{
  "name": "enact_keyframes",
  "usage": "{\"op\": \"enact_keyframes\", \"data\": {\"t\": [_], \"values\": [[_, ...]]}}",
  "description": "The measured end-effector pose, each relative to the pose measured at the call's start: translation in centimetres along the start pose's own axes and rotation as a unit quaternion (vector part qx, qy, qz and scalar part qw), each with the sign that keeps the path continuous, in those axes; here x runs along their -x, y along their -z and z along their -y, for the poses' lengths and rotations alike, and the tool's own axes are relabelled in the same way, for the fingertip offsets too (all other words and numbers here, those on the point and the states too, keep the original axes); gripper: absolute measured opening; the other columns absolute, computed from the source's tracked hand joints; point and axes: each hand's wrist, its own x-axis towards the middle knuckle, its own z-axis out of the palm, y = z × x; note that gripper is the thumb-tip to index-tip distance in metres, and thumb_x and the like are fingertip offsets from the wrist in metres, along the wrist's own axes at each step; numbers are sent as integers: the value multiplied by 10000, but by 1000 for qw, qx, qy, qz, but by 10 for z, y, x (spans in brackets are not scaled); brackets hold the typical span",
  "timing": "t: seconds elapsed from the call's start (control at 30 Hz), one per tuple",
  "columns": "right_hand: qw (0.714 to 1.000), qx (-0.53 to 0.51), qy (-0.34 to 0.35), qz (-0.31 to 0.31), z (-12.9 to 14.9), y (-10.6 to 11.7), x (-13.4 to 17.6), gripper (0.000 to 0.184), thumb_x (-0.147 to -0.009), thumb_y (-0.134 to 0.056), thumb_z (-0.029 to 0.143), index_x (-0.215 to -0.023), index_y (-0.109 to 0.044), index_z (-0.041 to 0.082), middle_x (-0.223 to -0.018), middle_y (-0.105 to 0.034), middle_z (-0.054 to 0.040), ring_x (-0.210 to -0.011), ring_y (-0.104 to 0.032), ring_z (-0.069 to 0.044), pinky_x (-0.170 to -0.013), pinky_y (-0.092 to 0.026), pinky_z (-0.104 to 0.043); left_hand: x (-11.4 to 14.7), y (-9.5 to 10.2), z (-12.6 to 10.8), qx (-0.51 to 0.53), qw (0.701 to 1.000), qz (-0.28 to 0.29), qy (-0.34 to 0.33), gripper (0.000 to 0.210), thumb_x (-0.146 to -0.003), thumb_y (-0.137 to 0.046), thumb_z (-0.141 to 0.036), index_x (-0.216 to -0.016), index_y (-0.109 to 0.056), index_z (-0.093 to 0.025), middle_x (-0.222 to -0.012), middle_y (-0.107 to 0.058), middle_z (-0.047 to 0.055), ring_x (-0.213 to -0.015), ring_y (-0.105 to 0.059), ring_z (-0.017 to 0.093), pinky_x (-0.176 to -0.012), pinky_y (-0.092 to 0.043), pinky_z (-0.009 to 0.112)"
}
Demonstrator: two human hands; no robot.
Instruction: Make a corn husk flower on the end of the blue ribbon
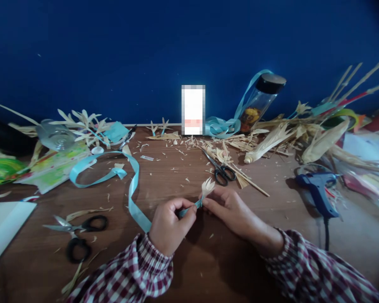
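Between both hands, low over the table, is a small corn husk flower (207,187) with pale pointed petals facing up. Light blue ribbon (139,219) wraps around its base and trails from my left hand up the table in a loop. My left hand (173,223) is closed, pinching the ribbon between thumb and forefinger. Thumb and fingers of my right hand (230,208) pinch the flower's base where the ribbon meets it. Just beyond the right hand lie black-handled scissors (225,174).
A second pair of scissors (72,233) lies open at left. At right sits a blue glue gun (318,191) with its cord. Husks (268,141), a tilted jar (260,103), coiled ribbon (221,127) and a blurred-out bright rectangle (193,107) line the back by the blue wall.
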Motion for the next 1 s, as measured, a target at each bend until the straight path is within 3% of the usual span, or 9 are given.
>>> {"op": "enact_keyframes", "data": {"t": [0.13, 0.27, 0.47, 0.77, 1.0], "values": [[1000, -8, 5, -16, 2, -1, -1, 103, -811, -567, 232, -744, -556, 155, -635, -499, 40, -586, -428, -83, -545, -344, -211, 1, -2, -1, -11, 1000, 7, -9, 157, -727, -572, -235, -619, -659, -161, -548, -637, 0, -528, -554, 129, -531, -429, 223], [1000, -13, -5, -5, 0, 0, -2, 105, -813, -569, 254, -771, -571, 158, -669, -534, 24, -622, -471, -96, -573, -371, -218, 1, -2, -1, -1, 1000, 11, -4, 160, -717, -579, -246, -603, -649, -158, -533, -616, 3, -523, -535, 125, -511, -417, 217], [999, -25, -28, -3, -2, 4, -3, 191, -798, -594, 354, -775, -570, 166, -621, -513, 38, -541, -429, -82, -500, -330, -209, 1, -1, 3, 70, 996, 41, 27, 207, -773, -547, -305, -777, -695, -159, -564, -620, 2, -507, -523, 119, -486, -421, 215], [999, 5, -33, -1, 4, 6, -2, 239, -789, -605, 377, -749, -567, 145, -573, -467, 52, -513, -381, -72, -484, -269, -212, 0, 1, 4, 7, 996, -34, -77, 114, -730, -591, -186, -686, -692, -158, -705, -650, 36, -689, -603, 150, -671, -462, 259], [1000, 15, -13, 4, 2, 4, -2, 174, -785, -598, 307, -758, -576, 137, -643, -518, 28, -580, -437, -91, -545, -327, -220, 2, -1, 5, 13, 1000, 6, 4, 159, -733, -580, -271, -720, -704, -172, -587, -625, 7, -543, -534, 137, -517, -418, 239]]}}
